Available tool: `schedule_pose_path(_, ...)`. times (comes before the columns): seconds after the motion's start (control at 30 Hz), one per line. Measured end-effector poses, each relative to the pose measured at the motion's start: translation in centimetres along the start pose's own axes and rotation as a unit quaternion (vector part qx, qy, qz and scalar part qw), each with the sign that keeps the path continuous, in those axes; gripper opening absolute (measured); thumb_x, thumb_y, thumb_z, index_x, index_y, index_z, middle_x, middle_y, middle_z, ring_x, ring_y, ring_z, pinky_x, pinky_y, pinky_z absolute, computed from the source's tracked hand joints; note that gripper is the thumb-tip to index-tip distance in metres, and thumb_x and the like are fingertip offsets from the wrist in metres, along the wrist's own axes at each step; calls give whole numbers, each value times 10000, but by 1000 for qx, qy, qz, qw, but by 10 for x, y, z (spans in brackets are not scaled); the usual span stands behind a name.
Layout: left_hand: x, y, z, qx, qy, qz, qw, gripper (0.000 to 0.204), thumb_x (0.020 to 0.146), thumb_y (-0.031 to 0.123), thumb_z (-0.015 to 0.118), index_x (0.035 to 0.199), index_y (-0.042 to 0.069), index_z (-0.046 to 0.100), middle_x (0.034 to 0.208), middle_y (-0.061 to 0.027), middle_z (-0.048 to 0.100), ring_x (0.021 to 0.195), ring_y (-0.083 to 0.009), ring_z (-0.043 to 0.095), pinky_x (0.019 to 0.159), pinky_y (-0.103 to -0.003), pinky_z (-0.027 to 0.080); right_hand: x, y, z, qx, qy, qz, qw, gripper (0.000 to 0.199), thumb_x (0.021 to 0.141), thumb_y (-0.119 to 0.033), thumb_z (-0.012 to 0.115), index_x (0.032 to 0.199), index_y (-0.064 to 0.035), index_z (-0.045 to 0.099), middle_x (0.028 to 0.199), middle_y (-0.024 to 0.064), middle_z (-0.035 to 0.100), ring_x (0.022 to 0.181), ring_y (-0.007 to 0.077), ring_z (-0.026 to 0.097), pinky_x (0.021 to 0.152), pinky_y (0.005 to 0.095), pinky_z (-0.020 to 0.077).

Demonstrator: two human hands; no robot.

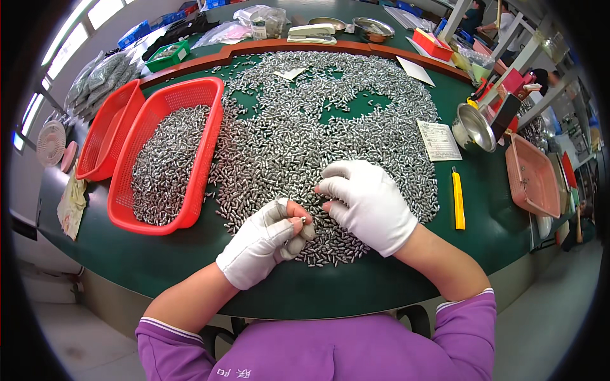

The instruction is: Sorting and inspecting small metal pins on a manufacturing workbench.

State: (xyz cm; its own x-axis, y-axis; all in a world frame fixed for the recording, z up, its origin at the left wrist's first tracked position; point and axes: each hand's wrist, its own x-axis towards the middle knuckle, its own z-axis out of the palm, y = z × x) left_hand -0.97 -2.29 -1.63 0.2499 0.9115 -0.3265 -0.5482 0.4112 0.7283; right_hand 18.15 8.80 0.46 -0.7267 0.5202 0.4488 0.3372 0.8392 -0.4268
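A wide spread of small silvery metal parts (273, 140) covers the middle of the green table. My left hand (267, 241), in a white glove with bare fingertips, pinches one small metal part (304, 220) between thumb and forefinger above the near edge of the spread. To its right, my right hand (368, 200), gloved alike, hovers over the parts with its fingers curved and apart. Its fingertips point left toward the other hand; I make out nothing between them. A red plastic basket (215, 127) to the left holds a heap of the same parts.
Another red basket (108, 136) tilts against the filled one. On the right lie a yellow-handled cutter (458, 200), a printed paper slip (440, 141) and a metal bowl (474, 127). A pink basket (532, 178) stands farther right. A wooden rail (279, 46) edges the table's far side.
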Motion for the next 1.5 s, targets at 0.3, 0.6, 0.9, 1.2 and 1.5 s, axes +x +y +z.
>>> schedule_pose_path(0.3, 2, -2, -2, -41, -23, 6, 999, 164, 967, 208, 613, 1077, 102, 555, 973, -12, 616, 875, -75, 593, 746, -189, 477, -4, 10, 13, -49, -43, -48, 997, 100, 728, -131, 721, 788, -80, 658, 946, 63, 640, 854, 277, 639, 747, 384, 527)
schedule_pose_path(0.6, 2, -1, 5, -36, -2, 13, 999, 182, 961, 239, 616, 1058, 101, 548, 944, -23, 595, 783, -81, 525, 685, -201, 429, -5, 9, 16, -75, -50, -13, 996, 92, 739, -133, 705, 792, -73, 662, 933, 67, 634, 849, 281, 638, 753, 391, 528)
schedule_pose_path(0.9, 2, -2, 5, -24, -9, 23, 999, 224, 919, 224, 666, 1064, 108, 542, 945, -35, 567, 696, -79, 452, 624, -202, 378, -5, 7, 15, -73, -69, 7, 995, 99, 742, -108, 707, 808, -61, 650, 975, 88, 643, 888, 293, 636, 774, 393, 523)
schedule_pose_path(1.2, 3, -5, -1, -58, -46, 12, 997, 254, 925, 172, 673, 1123, 99, 532, 1017, -17, 623, 803, -78, 549, 731, -216, 454, -2, -13, 5, 205, 6, 1, 979, 112, 778, -36, 709, 873, -26, 651, 1012, 122, 647, 886, 293, 641, 771, 367, 536)
schedule_pose_path(1.5, 1, 0, 3, -42, -25, 12, 999, 153, 953, 150, 636, 1081, 105, 567, 1027, -19, 648, 808, -60, 557, 720, -201, 468, -5, -12, 6, 247, -9, 35, 968, 171, 787, -61, 760, 942, -72, 687, 1038, 84, 641, 897, 241, 650, 797, 331, 534)
